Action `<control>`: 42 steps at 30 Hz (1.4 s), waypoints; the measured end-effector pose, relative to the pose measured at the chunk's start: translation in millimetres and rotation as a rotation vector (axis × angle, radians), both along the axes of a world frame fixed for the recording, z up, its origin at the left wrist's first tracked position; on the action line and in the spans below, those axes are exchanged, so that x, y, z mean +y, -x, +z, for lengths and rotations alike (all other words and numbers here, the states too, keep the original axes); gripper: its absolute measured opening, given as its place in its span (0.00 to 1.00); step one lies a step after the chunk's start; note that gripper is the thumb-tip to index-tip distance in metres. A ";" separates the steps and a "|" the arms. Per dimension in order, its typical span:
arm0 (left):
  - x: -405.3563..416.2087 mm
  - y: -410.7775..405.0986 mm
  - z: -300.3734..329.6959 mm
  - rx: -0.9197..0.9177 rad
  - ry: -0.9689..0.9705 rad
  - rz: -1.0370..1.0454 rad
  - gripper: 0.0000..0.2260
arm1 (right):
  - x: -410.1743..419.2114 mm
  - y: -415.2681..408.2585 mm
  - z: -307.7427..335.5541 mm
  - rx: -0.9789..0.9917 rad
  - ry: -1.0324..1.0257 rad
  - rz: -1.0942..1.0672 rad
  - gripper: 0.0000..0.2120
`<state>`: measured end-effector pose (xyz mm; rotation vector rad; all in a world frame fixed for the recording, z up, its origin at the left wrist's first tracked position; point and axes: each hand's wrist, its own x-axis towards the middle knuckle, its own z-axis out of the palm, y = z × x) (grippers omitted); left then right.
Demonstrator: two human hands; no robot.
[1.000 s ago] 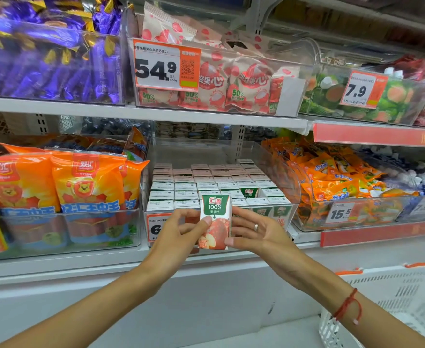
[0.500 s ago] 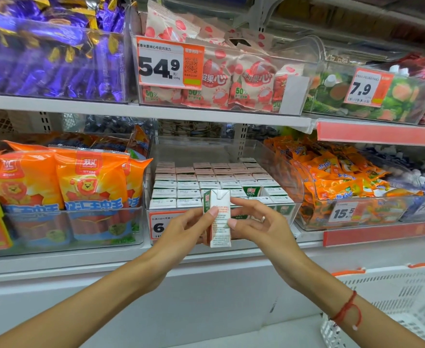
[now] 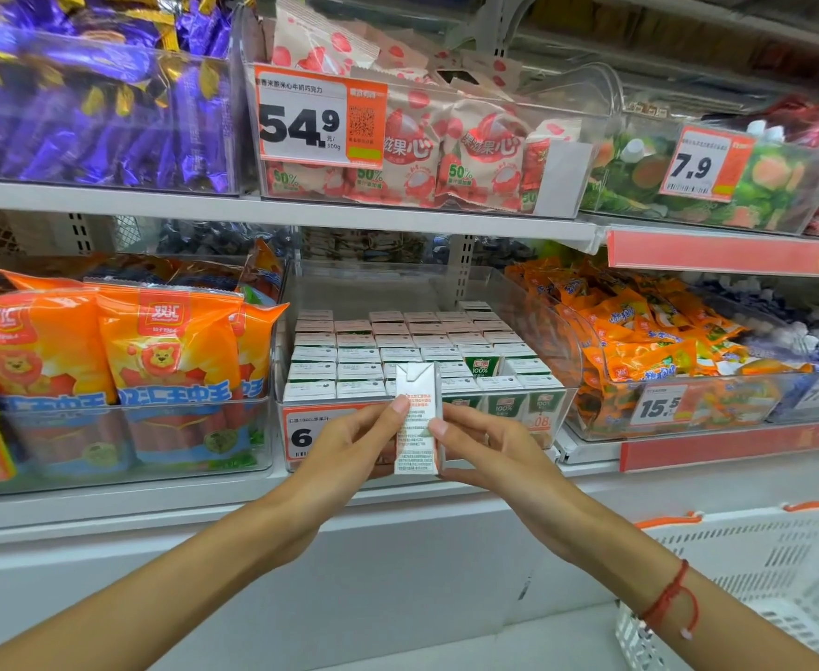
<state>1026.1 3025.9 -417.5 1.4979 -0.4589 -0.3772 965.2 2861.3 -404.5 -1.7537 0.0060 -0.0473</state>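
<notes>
A small juice carton [image 3: 415,418] stands upright between both hands, in front of the middle shelf. Its white side panel with fine print faces me. My left hand [image 3: 349,452] pinches its left edge with thumb and fingers. My right hand [image 3: 489,452] pinches its right edge and lower corner. Behind it a clear bin [image 3: 555,409] holds several rows of the same cartons [image 3: 388,351], green and white with "100%" on the fronts.
Orange sausage packs [image 3: 155,360] fill the bin on the left, orange snack bags [image 3: 640,331] the bin on the right. The upper shelf carries purple sweets [image 3: 83,113] and pink-white bags [image 3: 446,147]. A white shopping basket [image 3: 761,598] stands at lower right.
The carton has been turned between my hands: a second ago its green front with the apple faced me, now the white printed side does. Both hands stay in about the same place.
</notes>
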 end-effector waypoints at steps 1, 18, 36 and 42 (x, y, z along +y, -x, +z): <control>0.0 -0.2 -0.7 -0.005 0.001 0.004 0.09 | 0.0 -0.1 -0.4 -0.003 0.002 -0.003 0.15; 1.9 0.1 7.5 0.107 0.121 0.073 0.11 | 6.6 -10.0 -1.5 -0.304 0.219 -0.232 0.21; 4.0 0.8 9.4 -0.028 0.090 0.059 0.10 | 6.7 0.5 4.5 -0.326 0.309 -0.043 0.22; 4.8 4.2 7.2 -0.509 -0.081 0.164 0.27 | 0.4 -1.4 2.7 -0.228 -0.132 -0.071 0.15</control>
